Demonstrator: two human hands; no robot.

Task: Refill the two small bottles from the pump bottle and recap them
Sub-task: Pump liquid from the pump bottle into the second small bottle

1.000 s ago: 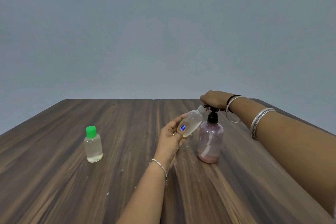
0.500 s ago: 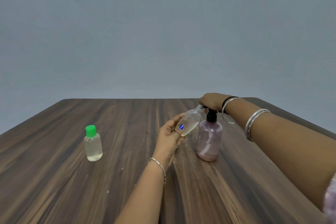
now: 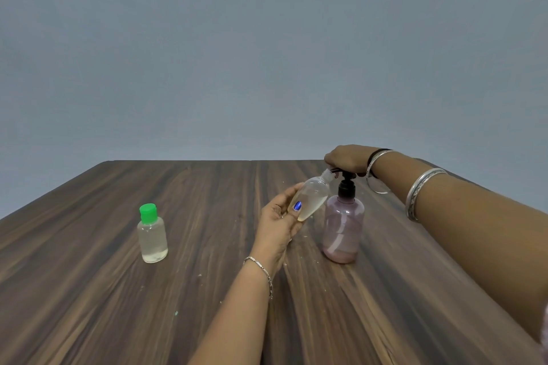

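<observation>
Both hands higher, pump bottle (image 3: 343, 228) unmoved

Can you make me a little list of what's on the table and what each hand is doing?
table: brown wood
capped bottle: upright, green cap, standing alone at the left
open bottle: no cap, tilted, mouth at the pump spout
pump bottle: pinkish, black pump, upright
left hand: holds the open bottle
right hand: rests on the pump head

No text, label, brand or number can be read anywhere — the pump bottle (image 3: 343, 225), the capped small bottle (image 3: 152, 235) and the tilted small bottle (image 3: 311, 197) all show plain, unmarked sides.
</observation>
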